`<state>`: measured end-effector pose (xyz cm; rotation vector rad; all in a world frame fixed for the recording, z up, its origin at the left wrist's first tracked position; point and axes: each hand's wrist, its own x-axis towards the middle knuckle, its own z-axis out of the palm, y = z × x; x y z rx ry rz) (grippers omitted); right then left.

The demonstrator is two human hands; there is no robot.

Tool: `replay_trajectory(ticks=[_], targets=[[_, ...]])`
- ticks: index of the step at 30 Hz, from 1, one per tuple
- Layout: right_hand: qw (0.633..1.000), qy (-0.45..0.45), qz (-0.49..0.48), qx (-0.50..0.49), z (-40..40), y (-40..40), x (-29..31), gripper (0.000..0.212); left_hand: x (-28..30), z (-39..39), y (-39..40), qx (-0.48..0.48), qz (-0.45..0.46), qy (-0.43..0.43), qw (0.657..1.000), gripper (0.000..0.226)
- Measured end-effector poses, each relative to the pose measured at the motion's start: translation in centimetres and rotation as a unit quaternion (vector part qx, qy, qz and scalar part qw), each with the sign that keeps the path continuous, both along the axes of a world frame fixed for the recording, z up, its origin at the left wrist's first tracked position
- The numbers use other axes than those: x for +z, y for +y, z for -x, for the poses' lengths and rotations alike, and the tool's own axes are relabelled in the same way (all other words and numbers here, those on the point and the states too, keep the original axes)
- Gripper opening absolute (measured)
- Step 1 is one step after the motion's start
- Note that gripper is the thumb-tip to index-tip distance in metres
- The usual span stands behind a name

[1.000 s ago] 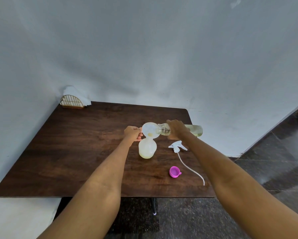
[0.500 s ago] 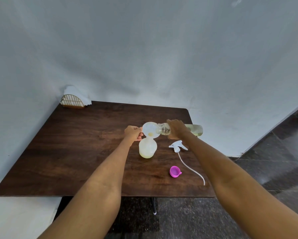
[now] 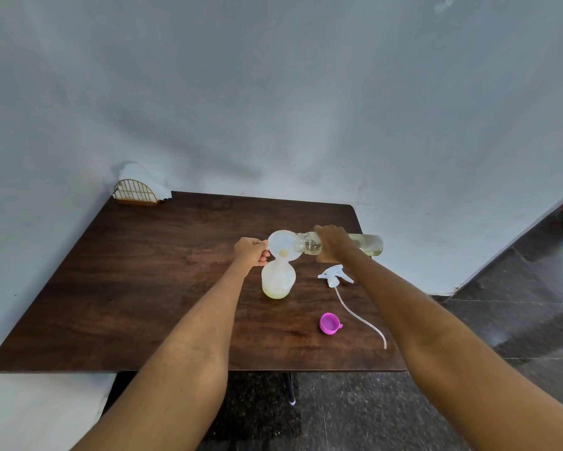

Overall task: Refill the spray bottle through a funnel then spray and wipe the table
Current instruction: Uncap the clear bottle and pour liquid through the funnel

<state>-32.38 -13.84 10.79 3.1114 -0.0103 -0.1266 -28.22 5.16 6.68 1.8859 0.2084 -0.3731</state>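
Comparing with a second ago, almost nothing is seen to have shifted: the funnel [image 3: 282, 245] is still pinched at its 9 o'clock rim by the left hand [image 3: 250, 251] above the spray bottle [image 3: 278, 280], while the refill bottle [image 3: 338, 244], at 3 o'clock, stays gripped sideways by the right hand [image 3: 333, 243]. Pouring is judged ongoing; the trigger head [image 3: 333, 277] lies at 5 o'clock.

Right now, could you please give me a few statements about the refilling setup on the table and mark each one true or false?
1. The right hand holds the clear bottle tipped on its side, mouth at the funnel. True.
2. The spray head is screwed onto the spray bottle. False: it lies on the table, tube trailing.
3. The left hand holds the funnel's rim. True.
4. The pink cap sits on the clear bottle. False: it lies on the table.
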Motion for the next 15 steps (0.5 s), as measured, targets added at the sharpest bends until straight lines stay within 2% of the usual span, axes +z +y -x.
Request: replay_trajectory(ticks=[15], targets=[[1.000, 0.004, 0.008, 0.002, 0.22, -0.02, -0.11, 0.047, 0.08, 0.04, 0.09, -0.004, -0.003, 0.000, 1.000, 0.022]])
